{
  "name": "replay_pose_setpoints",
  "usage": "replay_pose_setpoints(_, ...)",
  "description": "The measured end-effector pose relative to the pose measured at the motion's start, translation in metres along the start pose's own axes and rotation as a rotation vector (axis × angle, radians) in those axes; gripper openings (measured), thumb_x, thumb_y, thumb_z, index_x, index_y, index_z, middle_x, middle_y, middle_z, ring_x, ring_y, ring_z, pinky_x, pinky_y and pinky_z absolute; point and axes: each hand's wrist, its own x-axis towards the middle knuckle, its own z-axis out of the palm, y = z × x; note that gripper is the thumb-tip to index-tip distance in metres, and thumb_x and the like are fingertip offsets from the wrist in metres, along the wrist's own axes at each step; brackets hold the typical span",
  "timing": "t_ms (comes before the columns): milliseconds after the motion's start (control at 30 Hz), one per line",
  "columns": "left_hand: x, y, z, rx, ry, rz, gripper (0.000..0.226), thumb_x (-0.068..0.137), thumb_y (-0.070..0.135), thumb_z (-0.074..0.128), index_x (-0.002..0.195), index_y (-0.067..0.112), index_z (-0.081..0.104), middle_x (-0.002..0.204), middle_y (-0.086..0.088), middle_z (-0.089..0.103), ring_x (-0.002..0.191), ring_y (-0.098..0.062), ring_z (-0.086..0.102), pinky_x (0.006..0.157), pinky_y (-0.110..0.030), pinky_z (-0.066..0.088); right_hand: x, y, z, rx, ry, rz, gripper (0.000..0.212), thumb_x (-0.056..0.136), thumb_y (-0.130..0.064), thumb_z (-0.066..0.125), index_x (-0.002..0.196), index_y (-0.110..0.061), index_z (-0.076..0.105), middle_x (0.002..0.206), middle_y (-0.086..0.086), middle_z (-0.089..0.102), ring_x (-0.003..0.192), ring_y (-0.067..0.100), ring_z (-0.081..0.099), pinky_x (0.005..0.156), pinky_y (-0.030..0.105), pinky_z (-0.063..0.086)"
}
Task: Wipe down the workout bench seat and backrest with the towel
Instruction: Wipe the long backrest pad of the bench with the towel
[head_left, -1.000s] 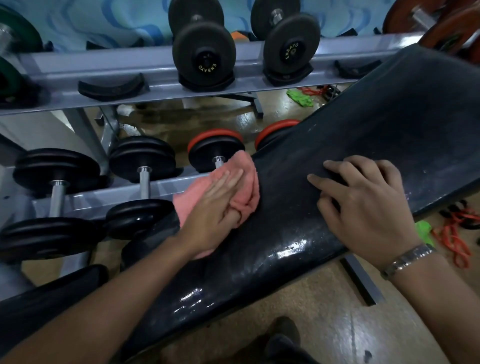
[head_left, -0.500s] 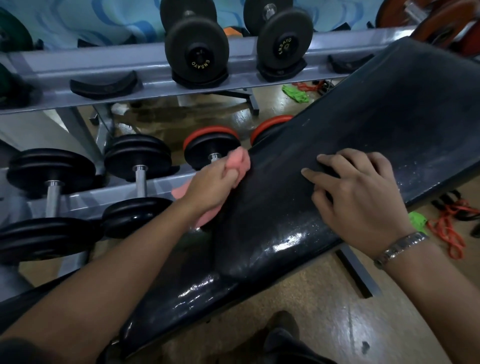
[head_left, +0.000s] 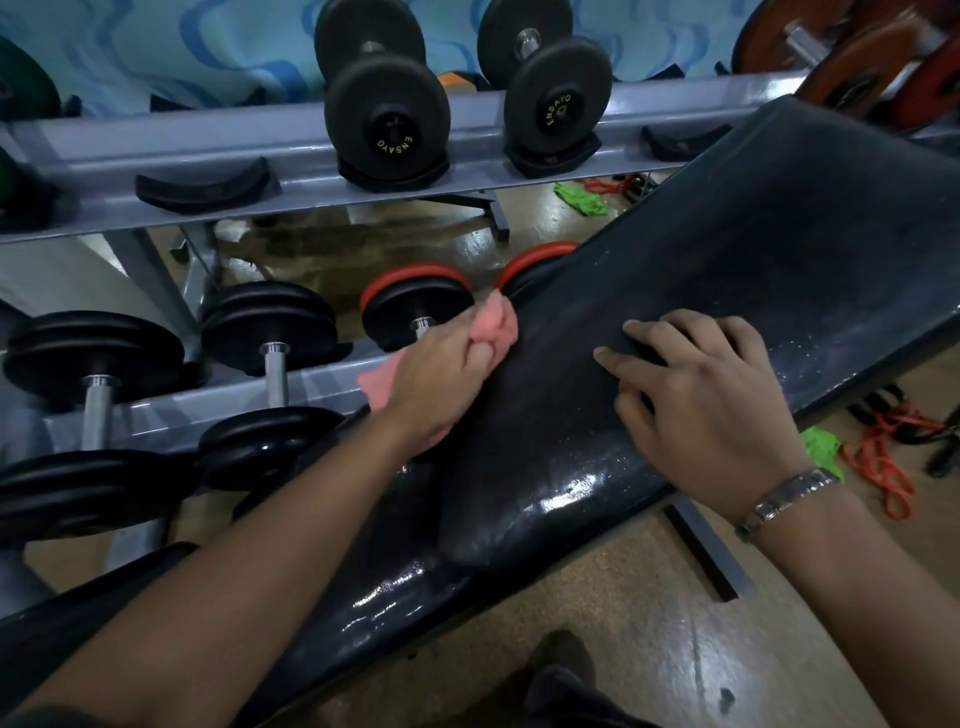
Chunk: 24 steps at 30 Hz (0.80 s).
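The black padded backrest (head_left: 753, 270) slopes up to the right, its lower part shiny and wet. The seat pad (head_left: 78, 623) shows dark at the lower left, mostly behind my forearm. My left hand (head_left: 441, 374) grips a bunched pink towel (head_left: 501, 325) against the backrest's far left edge; more towel pokes out below the hand. My right hand (head_left: 696, 410), with a metal bracelet on the wrist, lies flat on the backrest with fingers spread and holds nothing.
A grey dumbbell rack (head_left: 291, 150) stands close behind the bench, with black dumbbells (head_left: 387, 117) on top and a red-rimmed one (head_left: 415, 306) below. Green cloths (head_left: 821, 449) and orange bands (head_left: 883, 457) lie on the floor at right. My shoe (head_left: 561, 670) is below the bench.
My left hand has slid the towel from the top of the backrest over to its far edge and closed from a flat palm into a fist around it. My right hand stayed in place.
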Motion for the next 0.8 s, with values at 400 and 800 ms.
replay_pose_setpoints(400, -0.024, -0.002, 0.003, 0.027, 0.036, 0.002, 0.073, 0.09, 0.03, 0.034, 0.162, 0.021, 0.026, 0.167, -0.001, 0.032, 0.153, -0.017, 0.029, 0.125, -0.039, 0.022, -0.001, 0.0, -0.001, -0.01, -0.012, 0.003, 0.04, 0.094, -0.032, 0.043, 0.122, -0.028, 0.072, 0.13, 0.003, 0.066, 0.121, 0.031, 0.054, 0.103, 0.049, 0.036)
replay_pose_setpoints(800, -0.076, 0.022, 0.02, 0.06, 0.029, -0.113, 0.078, 0.088, 0.033, 0.03, 0.163, 0.027, 0.01, 0.172, 0.001, 0.011, 0.16, -0.019, 0.004, 0.129, -0.045, 0.002, -0.002, 0.002, 0.002, -0.003, 0.029, -0.01, 0.038, 0.095, -0.032, 0.044, 0.121, -0.028, 0.072, 0.131, 0.004, 0.065, 0.121, 0.032, 0.054, 0.104, 0.049, 0.033)
